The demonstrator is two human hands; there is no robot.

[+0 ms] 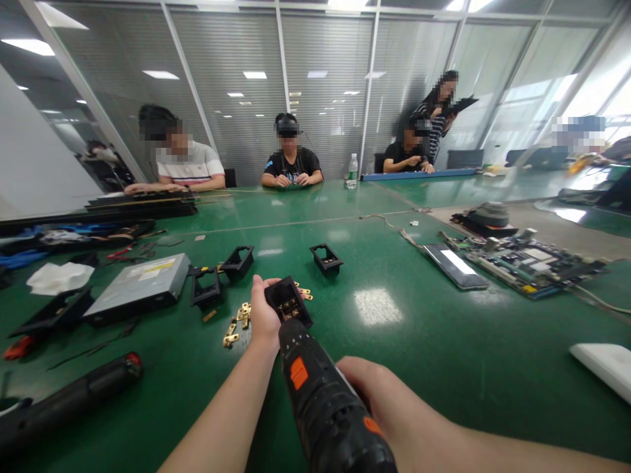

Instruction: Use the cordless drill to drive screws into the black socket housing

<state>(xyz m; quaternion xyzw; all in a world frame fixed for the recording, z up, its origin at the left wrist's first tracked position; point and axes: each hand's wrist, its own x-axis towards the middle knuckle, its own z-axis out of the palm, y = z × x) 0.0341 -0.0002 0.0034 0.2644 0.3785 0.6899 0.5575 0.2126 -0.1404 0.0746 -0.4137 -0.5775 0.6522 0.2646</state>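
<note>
My left hand (265,315) holds a black plastic housing (287,301) with brass-coloured pieces inside it. My right hand (367,381) is wrapped round a black power screwdriver (323,401) with orange parts; its front end meets the near edge of the housing, and its tip is hidden. Small brass plates (241,318) lie loose on the green table left of my left hand, and a few more show just beyond the housing. Three similar black frames stand farther off, one (326,259) to the right and two (237,262) to the left.
A silver disc drive (140,286) lies at the left, with a dark cylindrical tool (73,401) nearer me. At the right are a phone-like device (454,266), a circuit board (530,263) and a white object (604,369). People sit across the table (276,220); one stands.
</note>
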